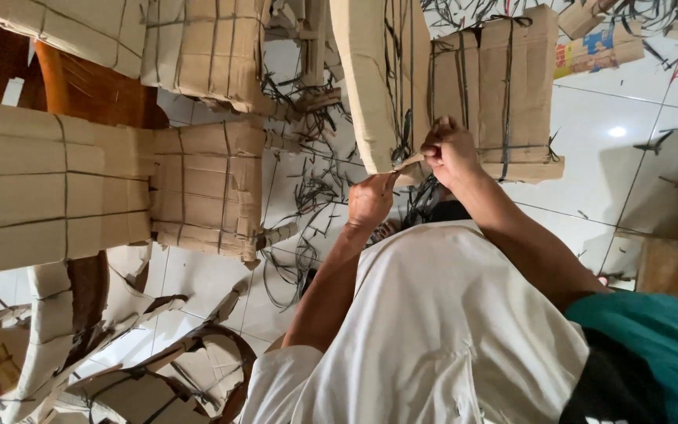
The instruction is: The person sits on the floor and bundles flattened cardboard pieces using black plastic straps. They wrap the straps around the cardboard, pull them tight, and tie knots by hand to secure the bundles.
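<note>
Cardboard strip (411, 162): one, seemingly pinched by two hands (449, 149).

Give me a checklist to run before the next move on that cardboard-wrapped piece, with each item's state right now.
1. Right hand grips the cardboard flap: ok, the fingers are pinched on it.
2. Left hand grips the same flap lower down: ok, it is closed in a fist on it.
3. Wrapped piece stands steady: cannot tell, its footing is out of view.
4. Black straps are off the piece: not ok, several cross it.
5. Floor is free of things to trip on: not ok, loose straps lie in a tangle beside the hands.
</note>
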